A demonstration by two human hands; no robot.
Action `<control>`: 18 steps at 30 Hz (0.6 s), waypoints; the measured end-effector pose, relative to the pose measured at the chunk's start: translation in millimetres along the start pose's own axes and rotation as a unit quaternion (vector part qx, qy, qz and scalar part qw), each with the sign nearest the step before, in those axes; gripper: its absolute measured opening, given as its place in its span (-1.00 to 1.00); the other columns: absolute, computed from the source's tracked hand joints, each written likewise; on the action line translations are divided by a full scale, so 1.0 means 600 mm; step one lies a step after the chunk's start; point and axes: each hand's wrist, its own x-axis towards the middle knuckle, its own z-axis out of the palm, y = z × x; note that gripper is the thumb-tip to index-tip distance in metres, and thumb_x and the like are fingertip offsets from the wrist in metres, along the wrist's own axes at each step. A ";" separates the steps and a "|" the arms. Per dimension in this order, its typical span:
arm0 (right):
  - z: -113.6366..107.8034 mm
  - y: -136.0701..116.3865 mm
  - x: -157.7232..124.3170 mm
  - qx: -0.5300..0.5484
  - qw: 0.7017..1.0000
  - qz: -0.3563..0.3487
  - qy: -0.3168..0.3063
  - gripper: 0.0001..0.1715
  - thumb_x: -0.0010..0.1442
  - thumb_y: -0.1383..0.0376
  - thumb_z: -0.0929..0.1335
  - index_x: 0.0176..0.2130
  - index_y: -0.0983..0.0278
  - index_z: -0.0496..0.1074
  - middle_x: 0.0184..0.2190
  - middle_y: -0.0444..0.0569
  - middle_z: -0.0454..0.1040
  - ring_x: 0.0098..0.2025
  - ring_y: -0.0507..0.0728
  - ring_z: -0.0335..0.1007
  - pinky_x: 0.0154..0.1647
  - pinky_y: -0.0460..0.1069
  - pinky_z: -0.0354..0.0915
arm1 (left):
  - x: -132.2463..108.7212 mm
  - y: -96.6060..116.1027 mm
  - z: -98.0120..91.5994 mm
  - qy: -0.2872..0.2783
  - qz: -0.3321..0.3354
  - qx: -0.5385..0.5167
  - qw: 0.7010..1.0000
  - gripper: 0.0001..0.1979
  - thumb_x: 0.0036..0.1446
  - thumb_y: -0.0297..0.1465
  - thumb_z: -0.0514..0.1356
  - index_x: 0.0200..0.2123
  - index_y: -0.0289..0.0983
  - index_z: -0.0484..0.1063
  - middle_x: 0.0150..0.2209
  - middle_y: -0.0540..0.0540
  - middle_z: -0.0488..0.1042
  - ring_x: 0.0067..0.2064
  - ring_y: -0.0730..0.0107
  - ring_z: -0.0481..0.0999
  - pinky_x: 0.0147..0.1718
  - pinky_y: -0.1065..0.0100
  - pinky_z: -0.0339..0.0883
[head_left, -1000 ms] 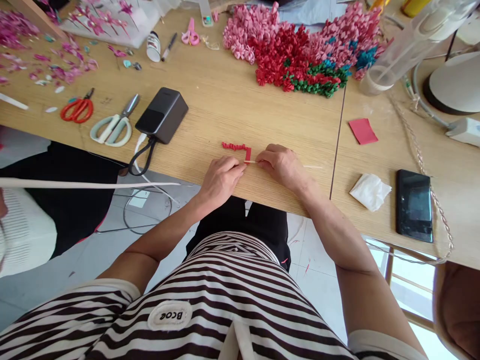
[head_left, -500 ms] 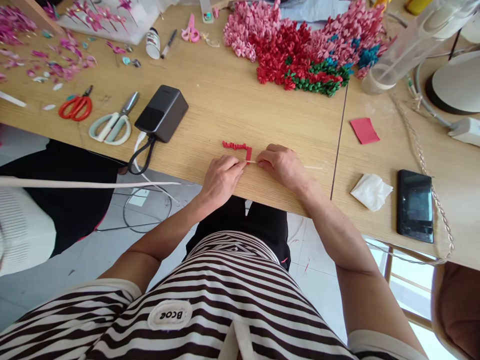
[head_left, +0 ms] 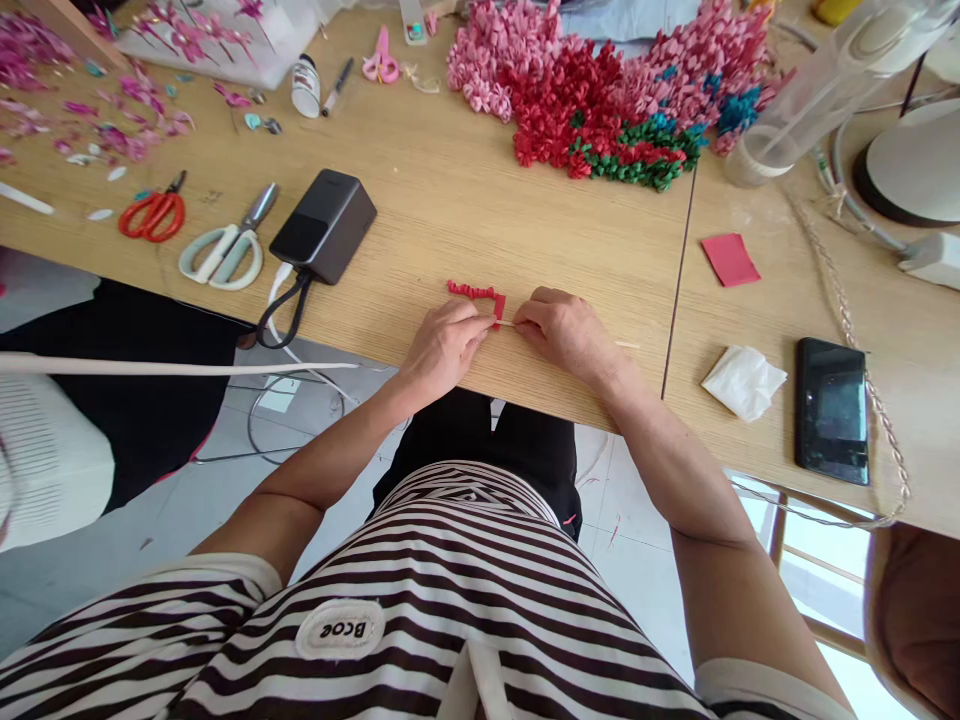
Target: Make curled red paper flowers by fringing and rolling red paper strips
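Near the table's front edge, my right hand [head_left: 566, 335] is closed round a thin pale stick [head_left: 628, 345], whose far end shows past the hand. Its tip lies across a small flat red strip [head_left: 500, 306]. Fingers pressed together, my left hand [head_left: 444, 345] pinches the strip at the stick's tip; the fingertips partly hide the contact. Just beyond lies a row of small crinkled red pieces [head_left: 471, 290], touching or nearly touching the strip's upper end.
Left of my hands stand a black power bank [head_left: 322, 228] with cables, white-handled scissors [head_left: 225, 250] and red-handled scissors [head_left: 154, 215]. Pink, red and green flower clusters [head_left: 562, 110] lie at the back. A red square [head_left: 731, 260], crumpled tissue [head_left: 745, 383] and black device [head_left: 832, 410] lie right.
The stick's free end beyond my right hand has shifted slightly and shows a little shorter. My left fingers have shifted slightly at the red strip. Otherwise things stay in place.
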 end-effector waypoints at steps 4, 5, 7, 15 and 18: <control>0.003 -0.001 0.001 -0.003 1.000 0.000 0.011 -0.68 0.42 0.34 0.24 -0.08 0.28 0.58 -0.11 0.09 0.57 -0.11 0.16 0.44 -0.15 0.02 0.25 | 0.007 -0.006 0.003 -0.009 0.015 0.022 1.000 -0.64 0.42 -0.37 0.01 -0.01 -0.28 0.60 -0.27 -0.15 0.51 -0.15 0.21 0.50 -0.16 0.23 0.36; 0.005 -0.002 0.002 -0.003 1.000 -0.001 0.016 -0.69 0.41 0.33 0.25 -0.06 0.28 0.57 -0.10 0.09 0.57 -0.10 0.17 0.45 -0.15 0.02 0.26 | 0.010 -0.008 0.004 -0.012 0.014 0.029 0.999 -0.64 0.43 -0.36 0.00 -0.01 -0.28 0.60 -0.28 -0.15 0.50 -0.16 0.21 0.50 -0.18 0.24 0.34; 0.010 -0.003 0.004 -0.005 1.000 0.001 0.025 -0.69 0.42 0.32 0.25 -0.06 0.28 0.57 -0.10 0.08 0.57 -0.10 0.17 0.45 -0.16 0.03 0.25 | 0.020 -0.011 0.006 -0.019 0.012 0.040 0.999 -0.63 0.44 -0.35 -0.01 -0.02 -0.27 0.59 -0.29 -0.15 0.50 -0.17 0.21 0.50 -0.20 0.24 0.33; 0.019 -0.010 0.010 -0.028 0.999 0.024 0.025 -0.64 0.45 0.33 0.20 -0.14 0.30 0.57 -0.12 0.10 0.56 -0.13 0.16 0.45 -0.17 0.02 0.25 | 0.027 -0.020 0.001 0.013 0.034 0.001 0.999 -0.61 0.45 -0.35 -0.03 0.09 -0.32 0.53 -0.20 -0.18 0.55 -0.10 0.21 0.53 -0.09 0.23 0.41; 0.019 -0.010 0.011 -0.028 0.999 0.020 0.022 -0.64 0.45 0.34 0.20 -0.12 0.30 0.57 -0.10 0.10 0.56 -0.11 0.17 0.46 -0.14 0.02 0.26 | 0.014 -0.014 -0.003 0.024 0.036 0.022 0.999 -0.62 0.45 -0.35 -0.02 0.07 -0.29 0.54 -0.21 -0.17 0.55 -0.08 0.21 0.54 -0.08 0.23 0.41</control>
